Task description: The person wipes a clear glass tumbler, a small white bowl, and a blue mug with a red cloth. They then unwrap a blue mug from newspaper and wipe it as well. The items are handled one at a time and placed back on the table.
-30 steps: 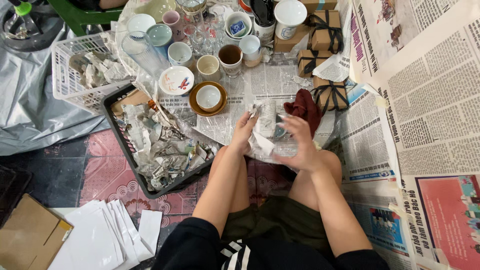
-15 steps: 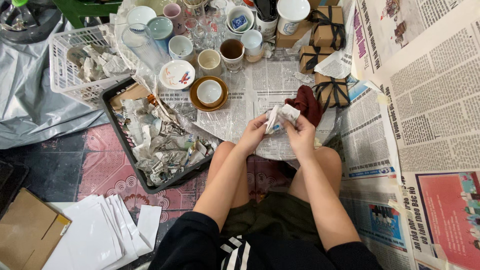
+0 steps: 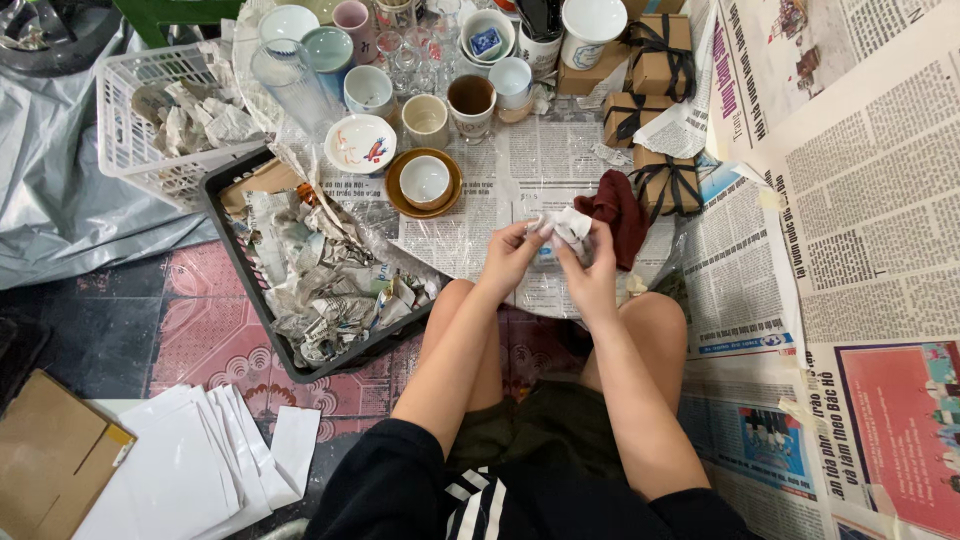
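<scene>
Hands meet over the newspaper-covered floor: the left hand (image 3: pixel 512 255) and right hand (image 3: pixel 592 270) both close their fingers on 1 small paper-wrapped bundle (image 3: pixel 566 228), held between them above the knees. Just right of the grip lies a dark red cloth (image 3: pixel 618 210). Beyond it stand cups (image 3: pixel 428 118), and left sits a black tray (image 3: pixel 243 268) of crumpled paper.

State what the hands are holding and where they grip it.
Both the left hand and right hand pinch a small crumpled white paper bundle by its sides; its contents are hidden.
</scene>
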`<state>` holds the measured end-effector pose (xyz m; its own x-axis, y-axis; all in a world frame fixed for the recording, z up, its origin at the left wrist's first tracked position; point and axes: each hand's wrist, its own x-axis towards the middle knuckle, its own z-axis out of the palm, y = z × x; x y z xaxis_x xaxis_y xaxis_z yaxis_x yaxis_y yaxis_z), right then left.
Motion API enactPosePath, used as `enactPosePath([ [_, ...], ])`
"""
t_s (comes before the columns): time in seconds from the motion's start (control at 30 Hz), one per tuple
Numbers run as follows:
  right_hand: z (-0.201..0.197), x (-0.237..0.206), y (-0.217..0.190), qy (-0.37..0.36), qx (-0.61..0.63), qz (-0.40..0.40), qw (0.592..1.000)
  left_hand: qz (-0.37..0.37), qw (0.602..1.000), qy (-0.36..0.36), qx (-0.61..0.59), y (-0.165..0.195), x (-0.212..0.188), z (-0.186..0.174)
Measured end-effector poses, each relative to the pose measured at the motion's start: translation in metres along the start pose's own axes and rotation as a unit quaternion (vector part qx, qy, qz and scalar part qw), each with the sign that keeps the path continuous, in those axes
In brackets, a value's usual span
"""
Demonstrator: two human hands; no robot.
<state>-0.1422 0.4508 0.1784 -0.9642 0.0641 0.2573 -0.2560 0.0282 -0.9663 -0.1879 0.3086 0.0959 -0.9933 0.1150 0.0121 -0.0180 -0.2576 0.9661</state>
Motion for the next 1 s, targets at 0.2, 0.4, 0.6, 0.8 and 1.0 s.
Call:
enactPosePath([
  [0.2,0.008,-0.007,0.004,0.052,0.048,0.002,0.997,0.185,0.975,-0.026,0.118,0.064,-0.013,-0.003],
  [0.4,0.056,-0.013,0.006,0.040,0.050,-0.044,0.997,0.109,0.969,0.076,0.210,0.110,-0.067,-0.032],
  [0.6,0.135,-0.027,0.003,-0.126,-0.034,-0.009,0.991,0.005,0.926,0.261,0.274,0.074,-0.120,-0.138],
  [0.8,0.180,-0.027,0.007,-0.242,-0.039,0.019,0.969,-0.040,0.810,0.413,0.415,0.006,-0.174,-0.269],
  [1.0,0.226,-0.038,0.029,-0.356,-0.123,0.092,0.922,-0.074,0.711,0.391,0.579,-0.009,-0.182,-0.289],
])
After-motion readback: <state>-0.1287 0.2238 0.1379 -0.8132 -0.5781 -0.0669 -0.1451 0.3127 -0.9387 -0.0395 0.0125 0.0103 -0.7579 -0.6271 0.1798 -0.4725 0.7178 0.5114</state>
